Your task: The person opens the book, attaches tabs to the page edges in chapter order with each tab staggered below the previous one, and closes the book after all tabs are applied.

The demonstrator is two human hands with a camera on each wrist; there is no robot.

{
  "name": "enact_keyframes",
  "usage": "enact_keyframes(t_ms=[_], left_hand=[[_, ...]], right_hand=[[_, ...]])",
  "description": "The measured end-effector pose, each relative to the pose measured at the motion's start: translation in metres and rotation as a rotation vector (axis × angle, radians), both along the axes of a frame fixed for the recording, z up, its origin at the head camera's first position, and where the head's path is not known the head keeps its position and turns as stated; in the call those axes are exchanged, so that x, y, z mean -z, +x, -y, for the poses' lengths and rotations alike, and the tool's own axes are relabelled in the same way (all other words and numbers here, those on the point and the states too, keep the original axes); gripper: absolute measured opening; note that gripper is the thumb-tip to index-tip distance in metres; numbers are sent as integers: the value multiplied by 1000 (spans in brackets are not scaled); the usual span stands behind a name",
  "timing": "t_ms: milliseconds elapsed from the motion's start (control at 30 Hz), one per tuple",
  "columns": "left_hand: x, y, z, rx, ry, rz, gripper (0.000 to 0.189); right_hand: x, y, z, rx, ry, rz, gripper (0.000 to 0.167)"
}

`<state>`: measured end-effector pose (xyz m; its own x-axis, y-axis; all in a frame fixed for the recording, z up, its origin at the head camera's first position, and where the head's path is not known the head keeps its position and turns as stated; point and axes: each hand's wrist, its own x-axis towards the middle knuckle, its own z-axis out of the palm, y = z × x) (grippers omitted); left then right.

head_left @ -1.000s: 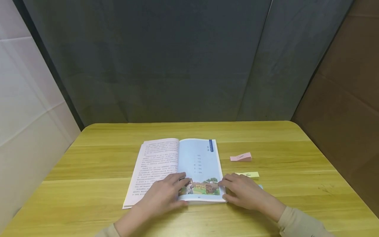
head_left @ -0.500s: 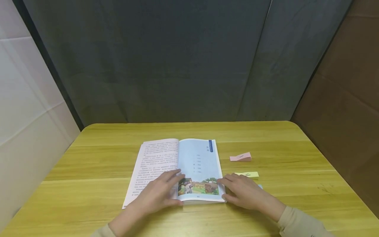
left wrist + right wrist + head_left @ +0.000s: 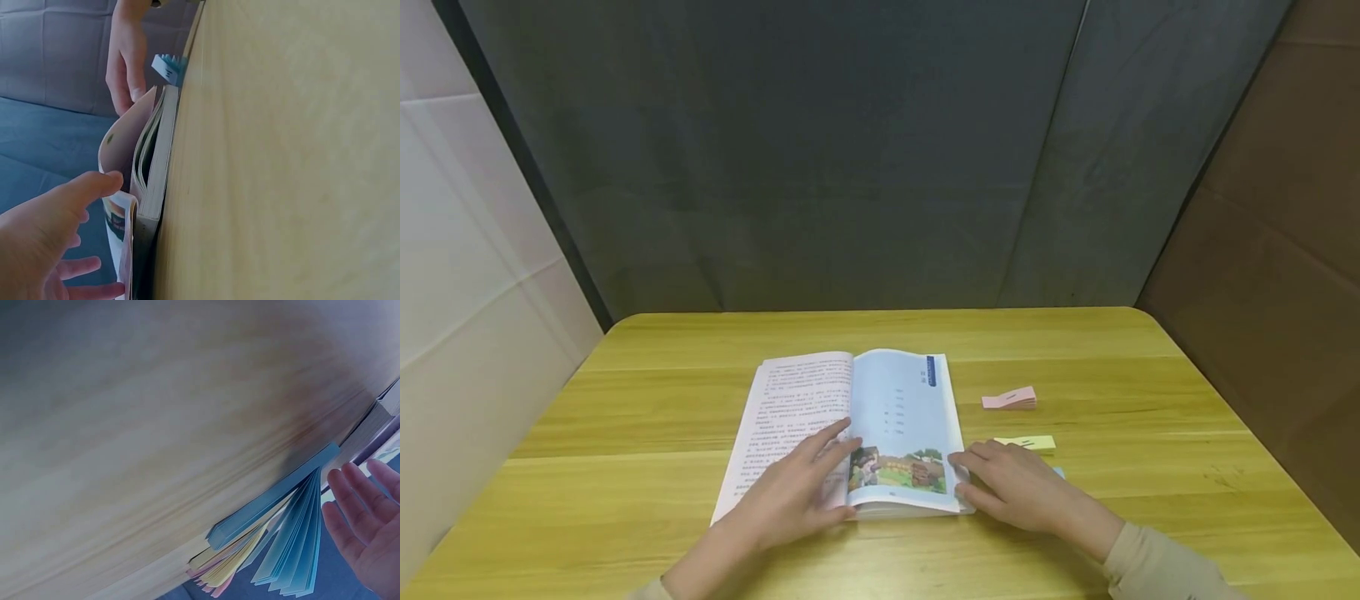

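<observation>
An open book (image 3: 895, 412) lies on the table, text on its left page and a blue illustrated page on the right. My left hand (image 3: 793, 492) rests with spread fingers over the left page near the gutter, thumb at the lower edge. At the outer edge of the blue page, my right hand (image 3: 1015, 483) touches the paper with its fingertips, fingers fairly straight. That page bows upward, and the left wrist view shows a gap beneath the raised paper (image 3: 125, 137). Just right of this hand is a yellow sticky-note pad (image 3: 1026, 442), with a blue pad (image 3: 275, 494) partly hidden behind the hand.
A pink sticky-note pad (image 3: 1009, 398) lies farther back, right of the book. The wooden table (image 3: 662, 400) has rounded far corners. A dark panel (image 3: 850, 167) stands behind it, with a pale panel left and a brown one right.
My left hand has slid left off the blue page toward the gutter. My right fingertips have shifted slightly left, and the blue page's outer edge has moved left and bowed up.
</observation>
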<state>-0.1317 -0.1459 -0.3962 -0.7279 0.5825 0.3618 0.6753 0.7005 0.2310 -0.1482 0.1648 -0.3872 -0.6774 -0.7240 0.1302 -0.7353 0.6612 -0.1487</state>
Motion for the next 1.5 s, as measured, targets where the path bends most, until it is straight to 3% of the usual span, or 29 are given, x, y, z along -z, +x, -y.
enact_keyframes(t_ms=[233, 433, 600, 767, 933, 1100, 1267, 1500], left_hand=[[-2, 6, -1, 3, -10, -88, 66], [-11, 9, -1, 7, 14, -178, 67], [-18, 9, 1, 16, 58, -277, 69], [-20, 7, 9, 11, 82, -331, 68], [-22, 6, 20, -46, 1, -354, 72], [-19, 7, 27, -117, -93, -335, 80], [-15, 9, 33, -194, -168, -263, 86], [-9, 9, 34, -204, -203, -156, 72]], right_hand=[[-1, 1, 0, -1, 5, -8, 39], [-1, 1, 0, 4, 12, -10, 38], [0, 0, 0, 9, 14, -17, 37], [0, 0, 0, 8, 14, -16, 36], [1, 0, -1, -1, 7, -27, 36], [2, 0, -1, -11, -4, -44, 34], [2, 0, -2, -17, -10, -48, 33], [1, 0, -1, -15, -9, -39, 32]])
